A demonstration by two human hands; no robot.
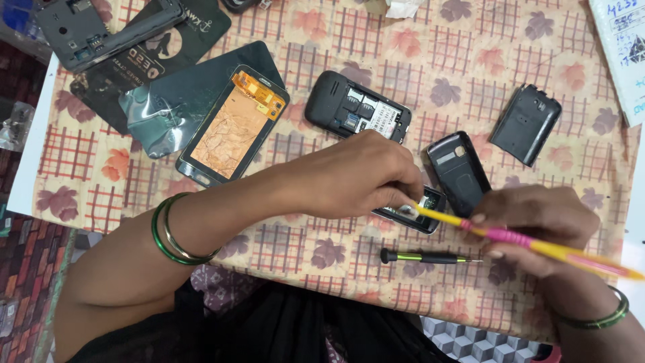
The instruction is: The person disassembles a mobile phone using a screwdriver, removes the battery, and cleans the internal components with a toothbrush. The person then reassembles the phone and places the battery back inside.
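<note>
My left hand, with green bangles on the wrist, reaches across the table and pinches a small dark phone frame lying on the cloth. A yellow tool with a pink grip sits in my right hand, and its tip rests at the frame, right by my left fingertips. A black screwdriver with a green band lies loose on the cloth just below both hands.
Close behind my hands are a black phone half, an opened black phone body and a black back cover. A gutted smartphone lies on dark sheets at left, another frame top left. The leaf-patterned tablecloth ends near my body.
</note>
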